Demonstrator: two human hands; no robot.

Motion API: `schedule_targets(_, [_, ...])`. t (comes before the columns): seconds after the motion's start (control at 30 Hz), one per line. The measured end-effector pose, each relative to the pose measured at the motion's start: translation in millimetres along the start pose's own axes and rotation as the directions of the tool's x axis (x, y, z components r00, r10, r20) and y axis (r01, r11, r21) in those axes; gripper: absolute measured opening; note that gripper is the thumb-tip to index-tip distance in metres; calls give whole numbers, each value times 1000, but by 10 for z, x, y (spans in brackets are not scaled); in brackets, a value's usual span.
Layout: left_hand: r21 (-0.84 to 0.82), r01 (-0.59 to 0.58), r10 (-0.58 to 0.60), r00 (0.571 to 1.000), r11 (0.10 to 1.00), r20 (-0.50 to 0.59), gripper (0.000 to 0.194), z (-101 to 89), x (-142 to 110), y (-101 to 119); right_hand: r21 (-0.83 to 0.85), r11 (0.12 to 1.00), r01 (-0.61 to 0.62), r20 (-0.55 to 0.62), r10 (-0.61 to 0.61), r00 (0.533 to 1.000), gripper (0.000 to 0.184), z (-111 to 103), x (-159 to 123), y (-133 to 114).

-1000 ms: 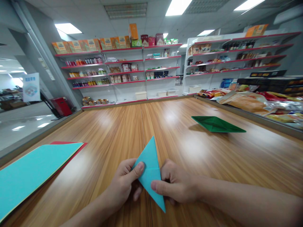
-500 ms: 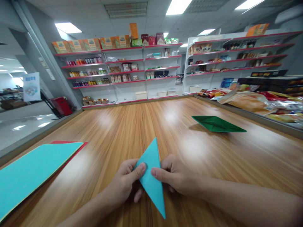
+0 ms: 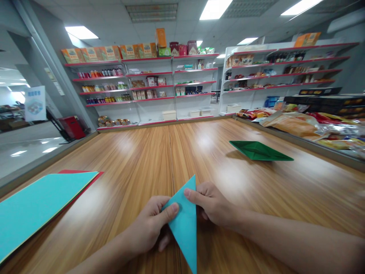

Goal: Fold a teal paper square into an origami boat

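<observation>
A piece of folded blue paper [image 3: 185, 224], shaped like a triangle with one tip up and one toward me, is held above the wooden table [image 3: 137, 163]. My left hand [image 3: 155, 222] pinches its left corner, thumb on top and fingers underneath. On the long right edge, my right hand [image 3: 212, 203] grips near the upper tip, its thumb pressed on the face. The fingers behind the paper are partly hidden. Farther off to the right lies a green folded paper boat [image 3: 259, 150].
At the left lies a stack of paper sheets [image 3: 42, 205], blue on top with red showing beneath. Packaged snacks [image 3: 296, 123] fill the area beyond the table's right edge. Stocked shelves [image 3: 151, 85] stand behind the table, and a red box [image 3: 72, 126] is on the floor at left.
The blue paper has turned slightly and shifted toward me, its long edge now nearly straight up and down. My right thumb has slid up toward the upper tip.
</observation>
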State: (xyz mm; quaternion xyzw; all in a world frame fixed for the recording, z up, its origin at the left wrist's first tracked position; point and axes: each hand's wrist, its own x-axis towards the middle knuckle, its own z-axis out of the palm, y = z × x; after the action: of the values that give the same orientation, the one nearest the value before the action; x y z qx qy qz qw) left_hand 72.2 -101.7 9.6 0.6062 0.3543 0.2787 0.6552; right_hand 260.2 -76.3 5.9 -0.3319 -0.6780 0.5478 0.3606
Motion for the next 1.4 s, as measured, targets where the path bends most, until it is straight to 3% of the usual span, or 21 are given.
schedule_targets(0.13, [-8,23,-22,1000,1000,12,49,-5,7,16,-3,1000,-14,21,14,1000,62,-22,22,-1])
schedule_targets(0.3, [-22,7,-8,1000,1000,-11,48,52,7,72,52,999,0,-135,7,991,61,-50,67,8])
schedule_targets(0.5, [-125,-57,55,998,990,-23,45,83,31,55,58,998,-11,-182,21,983,57,-76,76,40])
schedule_targets(0.63, [-50,-59,58,998,997,-20,44,72,31,37,53,998,46,-221,-33,975,54,-81,80,24])
schedule_targets(0.77, [80,-90,93,995,993,-37,45,101,24,86,144,989,-16,-254,52,966,54,-82,105,30])
schedule_targets(0.93, [148,-126,141,986,981,-93,50,99,27,61,194,980,-43,-211,84,974,58,-92,139,59])
schedule_targets(1.03, [65,-50,59,989,997,-134,52,94,53,13,199,979,-35,-224,80,971,57,-82,135,60])
schedule_targets(1.17, [57,-39,54,953,998,-299,58,107,94,3,167,986,17,-269,29,963,61,-60,109,45])
schedule_targets(1.27, [132,-103,144,923,986,-356,58,101,103,23,115,993,39,-159,-20,987,62,-52,81,38])
schedule_targets(1.4, [166,-116,168,921,979,-351,55,77,103,38,45,998,-33,53,30,998,63,-30,49,57])
